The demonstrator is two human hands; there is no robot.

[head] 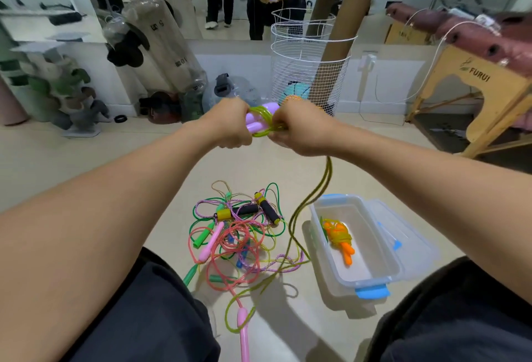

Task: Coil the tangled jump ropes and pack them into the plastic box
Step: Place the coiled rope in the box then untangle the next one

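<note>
My left hand (230, 124) grips the two purple handles (260, 119) of a yellow-green jump rope at chest height. My right hand (299, 131) pinches the rope's loops (263, 131) against those handles. The rope's loose length (305, 206) hangs from under my right hand down to the floor. A tangled pile of jump ropes (239, 235) in green, pink, purple and black-handled kinds lies on the floor between my knees. To its right stands the open clear plastic box (383, 275) with blue clips; a coiled orange-handled rope (338, 235) lies inside.
The box's lid (403, 235) lies flat beside the box on its right. A white wire basket (305, 68) with cardboard tubes stands ahead by a mirror wall. Large clear bottles (167, 44) lean at the left. A wooden massage table (472, 82) stands at the right.
</note>
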